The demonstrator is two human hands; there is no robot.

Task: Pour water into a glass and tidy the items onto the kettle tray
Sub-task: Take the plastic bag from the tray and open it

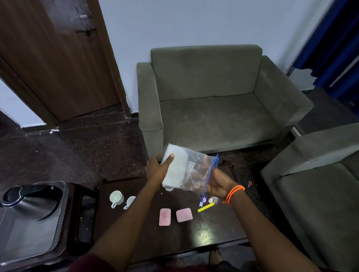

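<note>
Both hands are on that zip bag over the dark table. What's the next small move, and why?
Probably carry the zip bag left to the kettle tray. Left hand and right hand hold it above the table, and the tray shows bare space in front of the kettle.

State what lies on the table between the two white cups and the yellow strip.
Head view: two pink boxes lie side by side between the cups and strip.

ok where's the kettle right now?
Head view, far left: the kettle sits on the grey tray on a side stand, left of the dark table and the two white cups.
</note>
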